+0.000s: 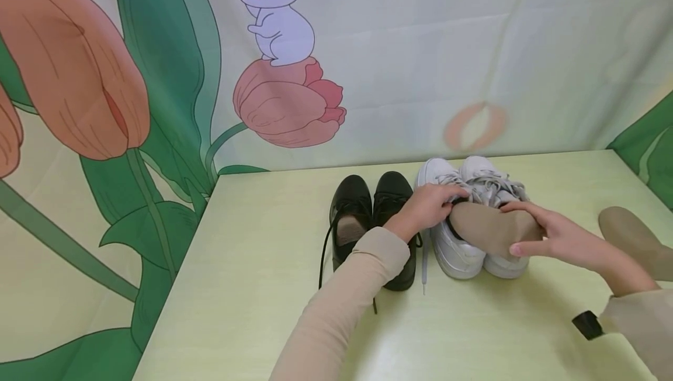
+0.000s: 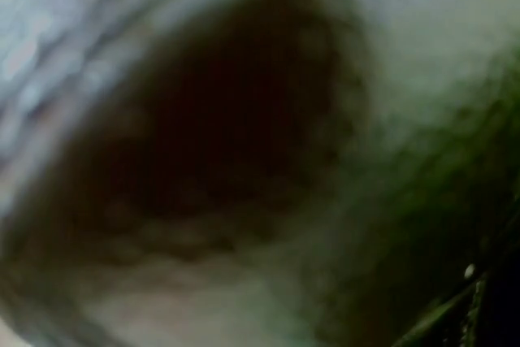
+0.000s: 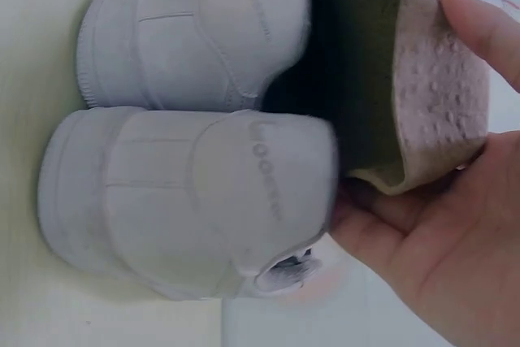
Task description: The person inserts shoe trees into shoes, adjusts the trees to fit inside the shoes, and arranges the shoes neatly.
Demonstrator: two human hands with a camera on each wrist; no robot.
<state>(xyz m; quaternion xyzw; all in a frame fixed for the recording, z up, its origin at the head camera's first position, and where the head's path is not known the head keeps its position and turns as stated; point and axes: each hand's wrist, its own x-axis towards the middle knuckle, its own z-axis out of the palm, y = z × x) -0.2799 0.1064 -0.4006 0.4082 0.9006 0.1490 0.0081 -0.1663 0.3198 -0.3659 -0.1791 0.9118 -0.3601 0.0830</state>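
A tan insole (image 1: 486, 226) slants over the openings of two white sneakers, its left end at the opening of the left white sneaker (image 1: 457, 255). My right hand (image 1: 565, 238) grips its right end, thumb on one side and fingers on the other. In the right wrist view the insole (image 3: 443, 79) is bent, with a bumpy face outward. My left hand (image 1: 428, 208) holds the left sneaker at the tongue and collar, fingers curled there; some fingertips are hidden. The right white sneaker (image 1: 507, 267) stands close beside it. The left wrist view is dark and blurred.
A pair of black lace-up shoes (image 1: 351, 197) stands left of the white sneakers, under my left forearm, laces trailing. Another tan insole (image 1: 631, 238) lies at the table's right side. A printed cloth (image 1: 394, 77) hangs behind the pale table (image 1: 242, 276).
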